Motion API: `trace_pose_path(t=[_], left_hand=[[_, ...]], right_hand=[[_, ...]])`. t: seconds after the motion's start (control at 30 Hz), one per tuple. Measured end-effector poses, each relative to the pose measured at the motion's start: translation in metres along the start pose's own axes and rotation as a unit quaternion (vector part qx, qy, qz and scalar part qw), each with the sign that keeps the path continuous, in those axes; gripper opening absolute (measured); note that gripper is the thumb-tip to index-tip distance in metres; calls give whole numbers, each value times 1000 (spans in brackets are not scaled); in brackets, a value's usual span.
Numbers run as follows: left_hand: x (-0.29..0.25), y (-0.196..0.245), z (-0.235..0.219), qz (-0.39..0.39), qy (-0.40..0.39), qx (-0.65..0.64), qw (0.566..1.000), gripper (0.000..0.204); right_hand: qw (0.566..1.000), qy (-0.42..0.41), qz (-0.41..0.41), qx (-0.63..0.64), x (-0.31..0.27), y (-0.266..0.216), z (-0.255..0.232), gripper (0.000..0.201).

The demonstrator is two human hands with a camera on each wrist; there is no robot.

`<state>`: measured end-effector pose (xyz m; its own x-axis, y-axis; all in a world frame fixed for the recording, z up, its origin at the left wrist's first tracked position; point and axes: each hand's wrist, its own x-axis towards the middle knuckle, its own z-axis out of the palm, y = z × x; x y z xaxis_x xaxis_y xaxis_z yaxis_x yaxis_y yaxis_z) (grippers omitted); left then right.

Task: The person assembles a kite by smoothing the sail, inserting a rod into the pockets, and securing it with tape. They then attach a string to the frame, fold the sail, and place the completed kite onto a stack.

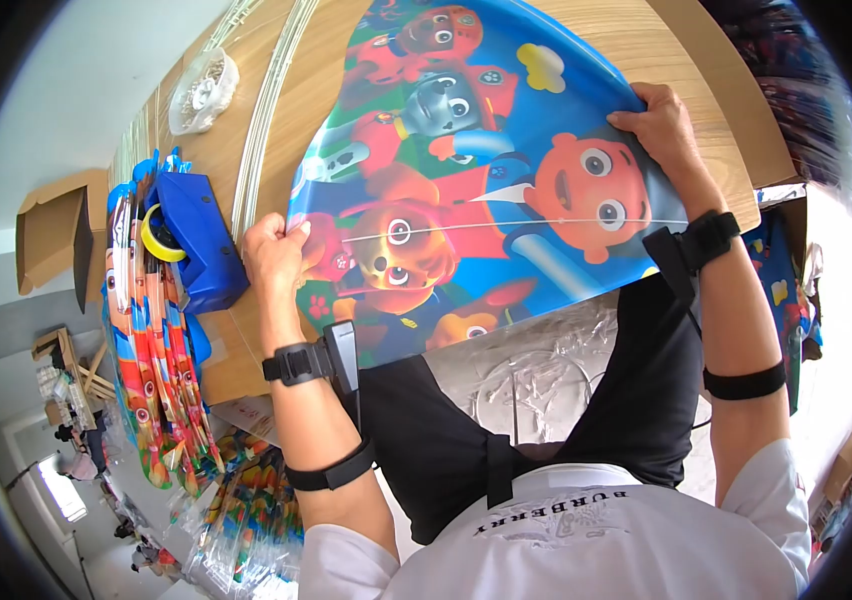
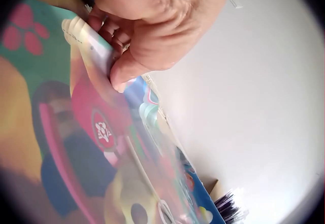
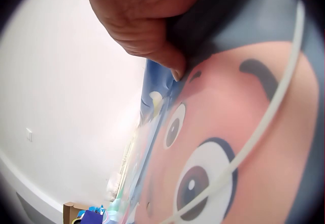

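Note:
A blue printed kite sheet (image 1: 486, 180) with cartoon characters lies across the front of the table and hangs over its edge above the person's lap. A thin white rod (image 3: 277, 94) crosses the sheet, bowed in the right wrist view. At the sheet's left edge, the left hand (image 1: 276, 255) pinches the material, thumb on the printed face and fingers curled behind it. The right hand (image 1: 658, 130) grips the opposite edge, its thumb (image 3: 172, 66) on the print while the other fingers are hidden behind the sheet.
Long white rods (image 1: 271, 110) lie on the wooden table (image 1: 226, 165) near a clear plastic tub (image 1: 204, 92) of small parts. Left of the hands stand a blue box (image 1: 211, 245), a yellow tape roll (image 1: 158, 240) and folded printed sheets (image 1: 151, 350). An open cardboard box (image 1: 54, 240) is beyond.

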<state>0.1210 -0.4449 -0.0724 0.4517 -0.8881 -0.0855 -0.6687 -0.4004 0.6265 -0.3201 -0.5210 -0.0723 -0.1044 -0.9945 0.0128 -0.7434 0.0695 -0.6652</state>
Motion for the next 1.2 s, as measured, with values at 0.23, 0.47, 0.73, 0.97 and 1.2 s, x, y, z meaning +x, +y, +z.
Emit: trace_pose_path(t=[0.23, 0.47, 0.73, 0.97, 1.2], left_hand=[[-43, -6, -11, -38, -7, -50, 998, 34], [-41, -13, -14, -17, -19, -88, 996, 31], [-76, 22, -11, 213, 115, 109, 964, 27], [-120, 78, 45, 325, -35, 65, 943, 27], [-117, 73, 50, 341, -63, 60, 936, 17]], right_hand=[[998, -45, -51, -13, 27, -2, 10, 31], [999, -44, -25, -8, 34, -7, 13, 35], [936, 223, -243, -127, -22, -24, -17, 28], [975, 89, -179, 100, -103, -18, -4, 17], [975, 80, -207, 0, -108, -11, 14, 12]])
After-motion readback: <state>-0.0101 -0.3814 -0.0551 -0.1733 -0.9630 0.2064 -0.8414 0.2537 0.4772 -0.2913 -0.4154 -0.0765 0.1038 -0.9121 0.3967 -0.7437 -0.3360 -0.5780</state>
